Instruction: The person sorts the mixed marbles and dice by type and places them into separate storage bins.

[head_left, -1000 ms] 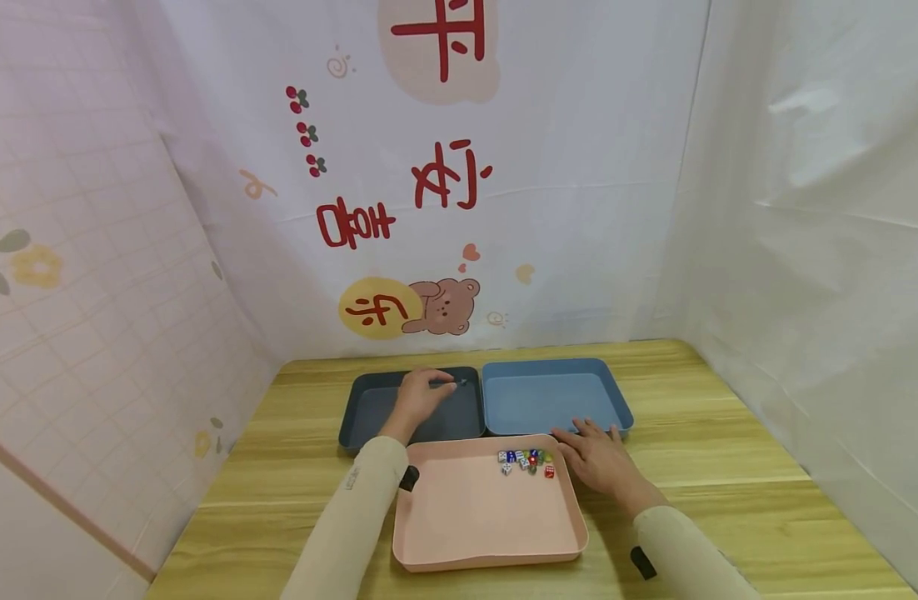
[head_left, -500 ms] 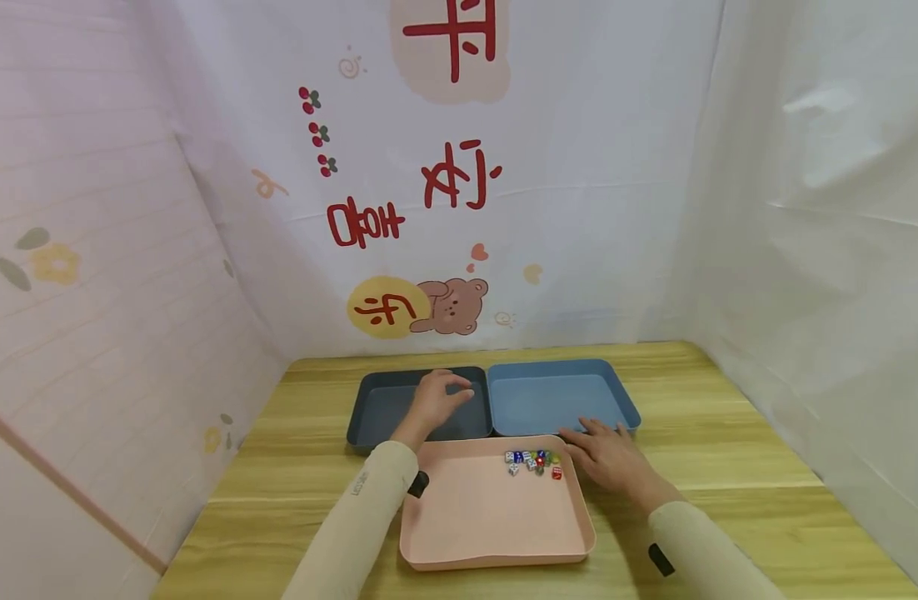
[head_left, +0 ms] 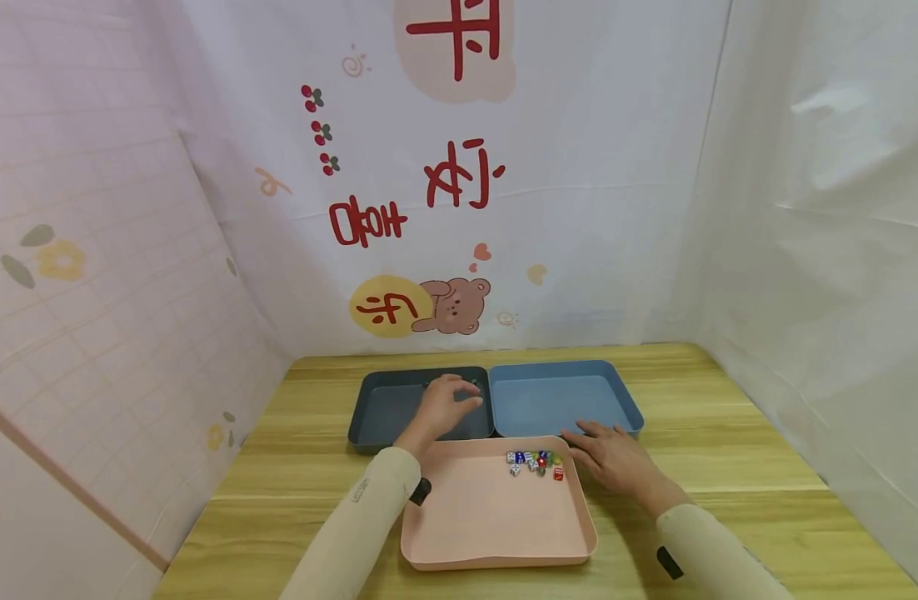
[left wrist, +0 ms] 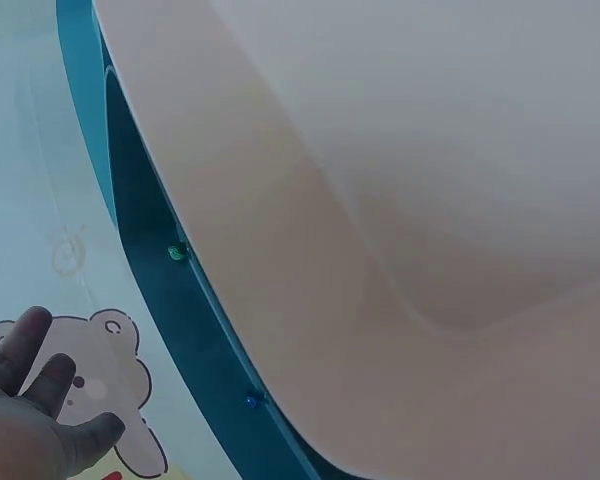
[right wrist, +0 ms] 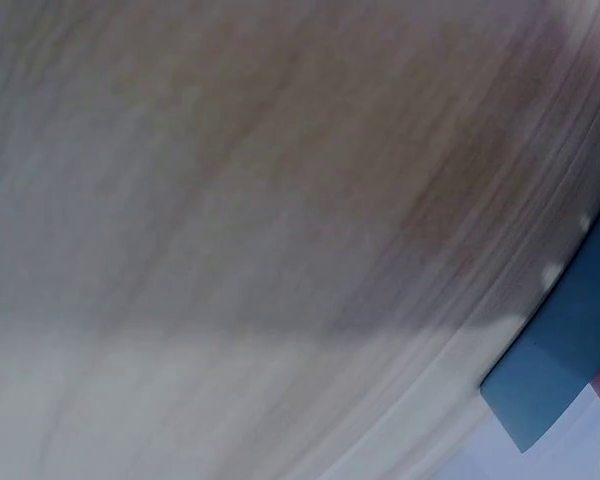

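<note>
Left hand, half-curled and empty, arches above navy tray; right hand lies spread.

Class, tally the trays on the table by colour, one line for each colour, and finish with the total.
Pink tray: 1
Dark blue-grey tray: 1
Light blue tray: 1
Total trays: 3

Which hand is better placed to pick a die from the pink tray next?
The right hand, probably: it lies closer to the dice; the left hand hangs over the dark tray.
</note>
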Motion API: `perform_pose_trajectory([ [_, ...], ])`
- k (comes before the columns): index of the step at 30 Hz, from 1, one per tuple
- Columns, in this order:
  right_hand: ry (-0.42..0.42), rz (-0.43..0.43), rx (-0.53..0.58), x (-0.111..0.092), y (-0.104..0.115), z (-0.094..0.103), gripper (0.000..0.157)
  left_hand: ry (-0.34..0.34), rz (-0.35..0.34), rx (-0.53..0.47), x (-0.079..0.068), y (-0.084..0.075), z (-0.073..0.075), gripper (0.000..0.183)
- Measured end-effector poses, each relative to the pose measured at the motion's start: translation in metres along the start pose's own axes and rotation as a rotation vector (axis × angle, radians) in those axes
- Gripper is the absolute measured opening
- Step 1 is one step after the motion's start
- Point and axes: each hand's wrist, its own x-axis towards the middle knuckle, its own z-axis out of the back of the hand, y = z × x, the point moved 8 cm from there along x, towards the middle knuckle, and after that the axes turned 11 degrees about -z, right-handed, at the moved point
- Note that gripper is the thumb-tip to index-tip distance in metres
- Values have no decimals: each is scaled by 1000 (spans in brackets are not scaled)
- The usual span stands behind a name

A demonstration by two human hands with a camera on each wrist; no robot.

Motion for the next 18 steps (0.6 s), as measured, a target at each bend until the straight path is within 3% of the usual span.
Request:
perform_pose_trajectory([
  [18, -45, -6, -3, -3, 0, -5, 39, 57, -31, -12, -6, -10, -20, 24],
])
